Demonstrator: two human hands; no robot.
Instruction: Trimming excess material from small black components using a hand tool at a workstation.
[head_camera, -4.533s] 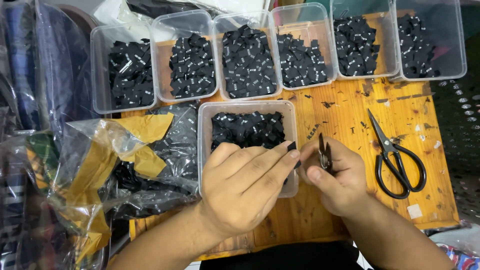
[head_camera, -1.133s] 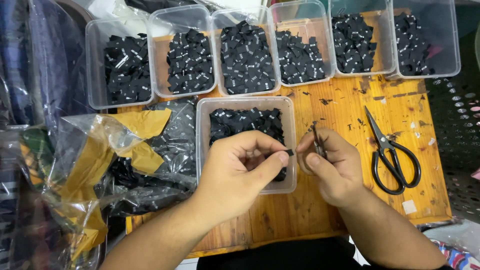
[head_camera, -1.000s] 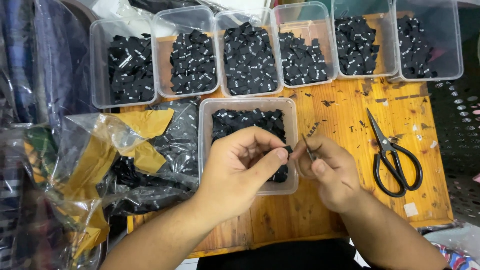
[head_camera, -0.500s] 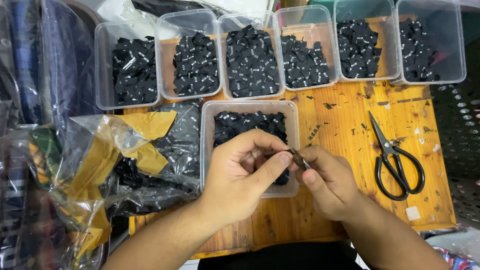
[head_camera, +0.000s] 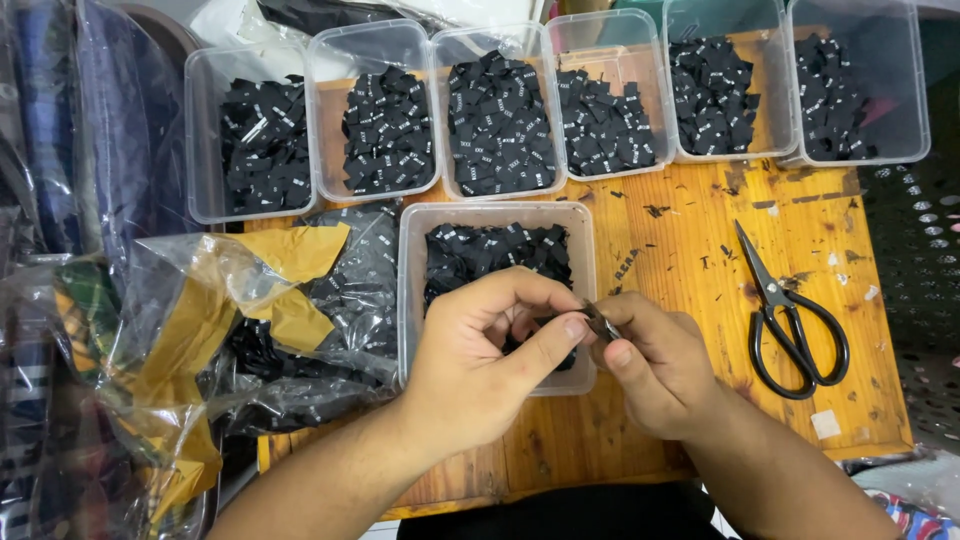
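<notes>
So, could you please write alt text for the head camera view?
Two hands, left hand and right hand, pinch a small dark piece over a clear tub of black labels. Six similar tubs line a wooden board; black scissors lie right.

Bright, even overhead light, soft shadows, white glare on the crinkled plastic bag (head_camera: 230, 300) at left, centre sharp, frame edges slightly stretched and dimmer.

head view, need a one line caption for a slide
Two bare hands, left hand and right hand, meet over a clear tub of small black labels, black scissors lying on the wooden board.
</notes>
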